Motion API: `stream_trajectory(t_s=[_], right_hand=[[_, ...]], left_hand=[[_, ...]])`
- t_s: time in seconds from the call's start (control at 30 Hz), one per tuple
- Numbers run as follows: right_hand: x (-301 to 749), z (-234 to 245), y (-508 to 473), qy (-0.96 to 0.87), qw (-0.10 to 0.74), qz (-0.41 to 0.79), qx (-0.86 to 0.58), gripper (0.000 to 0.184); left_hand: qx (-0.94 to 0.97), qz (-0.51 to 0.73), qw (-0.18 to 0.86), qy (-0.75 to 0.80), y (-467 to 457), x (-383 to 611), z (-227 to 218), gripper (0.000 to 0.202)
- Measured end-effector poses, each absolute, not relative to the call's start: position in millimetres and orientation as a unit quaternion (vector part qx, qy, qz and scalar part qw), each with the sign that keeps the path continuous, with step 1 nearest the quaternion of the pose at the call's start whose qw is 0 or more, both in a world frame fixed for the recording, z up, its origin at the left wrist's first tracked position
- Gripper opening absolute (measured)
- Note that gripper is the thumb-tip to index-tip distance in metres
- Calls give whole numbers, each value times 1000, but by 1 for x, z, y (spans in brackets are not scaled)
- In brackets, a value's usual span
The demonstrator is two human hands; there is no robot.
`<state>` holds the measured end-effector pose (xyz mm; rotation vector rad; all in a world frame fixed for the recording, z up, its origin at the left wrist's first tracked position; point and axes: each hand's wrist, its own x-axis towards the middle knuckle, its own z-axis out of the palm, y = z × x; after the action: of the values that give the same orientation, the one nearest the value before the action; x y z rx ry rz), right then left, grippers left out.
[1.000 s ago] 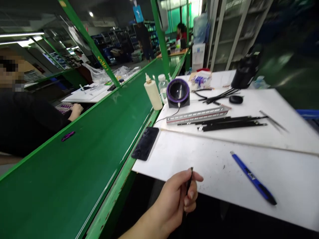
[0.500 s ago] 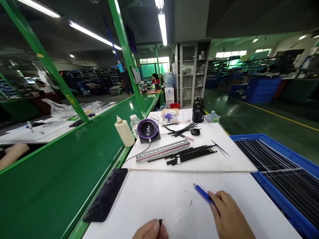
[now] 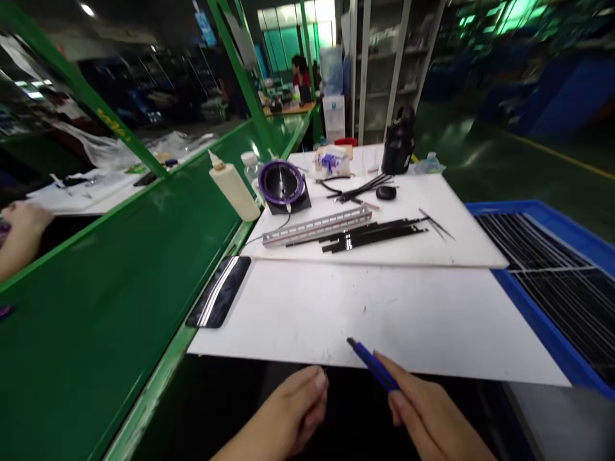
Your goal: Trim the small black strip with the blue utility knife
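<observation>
One blue cutter [image 3: 373, 366] — gripped in the right hand [image 3: 423, 403], tip over the white worktop [image 3: 298, 307]; left hand [image 3: 298, 404] curled closed — contents indeterminable.

Gloss, plastic and metal

Light is mirrored by the glossy phone [image 3: 220, 292] and shiny black strips [image 3: 379, 237]. A plastic look is shown by the knife [image 3: 373, 365], a metallic one by the slotted rail [image 3: 317, 229]; the bench [image 3: 298, 294] is finished smooth.

The white desk [image 3: 413, 320] carries a dark phone [image 3: 218, 294] at its edge, forward and left of the left hand [image 3: 302, 404]. Beyond, on a white board [image 3: 461, 250], lie a grey bar [image 3: 317, 228] ahead of that hand, tweezers [image 3: 434, 222] ahead of the right hand [image 3: 425, 403], and black strips [image 3: 379, 238] between.
</observation>
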<state>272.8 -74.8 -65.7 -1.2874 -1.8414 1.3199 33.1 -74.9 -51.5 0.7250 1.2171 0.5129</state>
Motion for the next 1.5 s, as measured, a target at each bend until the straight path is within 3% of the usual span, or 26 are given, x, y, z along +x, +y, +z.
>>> stream_trajectory(t_s=[0.2, 0.4, 0.63, 0.9, 1.37, 1.5], right_hand=[[273, -69, -80, -738, 220, 404, -494, 43], [261, -75, -87, -816, 131, 297, -479, 51], [259, -73, -87, -832, 98, 281, -468, 51], [259, -69, -84, -835, 109, 280, -462, 49], [257, -70, -88, -881, 35, 161, -443, 65], [262, -67, -86, -868, 97, 201, -443, 55]], left_hand=[[241, 274, 755, 545, -74, 35, -58, 31], [221, 260, 752, 564, -71, 41, -56, 29], [211, 238, 747, 584, -68, 39, -57, 31], [205, 238, 755, 575, -69, 39, -58, 32], [201, 242, 754, 577, -68, 42, -57, 31], [187, 239, 782, 545, -65, 36, -52, 31]])
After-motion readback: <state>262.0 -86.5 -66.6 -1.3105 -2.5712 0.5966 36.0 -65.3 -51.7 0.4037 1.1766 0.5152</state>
